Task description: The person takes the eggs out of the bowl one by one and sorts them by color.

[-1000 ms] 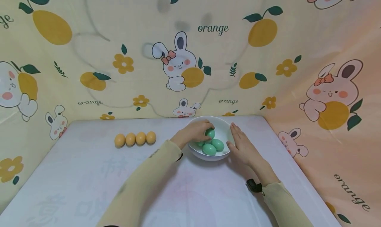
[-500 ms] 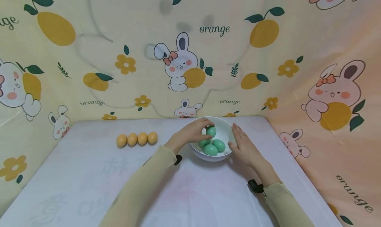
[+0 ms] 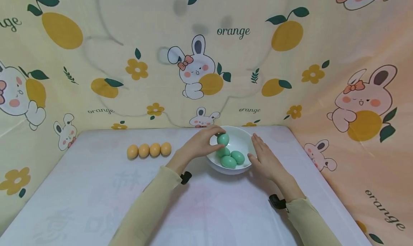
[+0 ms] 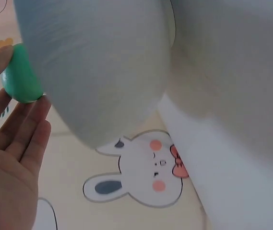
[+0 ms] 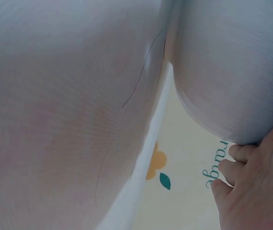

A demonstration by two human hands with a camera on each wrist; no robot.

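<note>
In the head view a white bowl (image 3: 242, 136) stands toward the back of the table. My left hand (image 3: 197, 143) pinches a green egg (image 3: 223, 139) between thumb and fingers, over the bowl's left side. The left wrist view shows the same green egg (image 4: 23, 79) at the fingertips, beside the bowl's outer wall (image 4: 98, 72). Inside the bowl lie more green eggs (image 3: 228, 162), three of them visible. My right hand (image 3: 267, 162) rests with straight fingers against the right rim. From the right wrist, its fingers (image 5: 232, 171) show beside the bowl wall (image 5: 237, 67).
Left of the bowl, several orange-yellow eggs (image 3: 150, 150) sit in a row on the white-covered table (image 3: 193, 210). A patterned cloth (image 3: 180, 20) with rabbits and oranges hangs behind the table and along its sides.
My left hand has raised the green egg from among the others and shifted left toward the bowl's rim. The right hand stays at the bowl. The view has shifted slightly.
</note>
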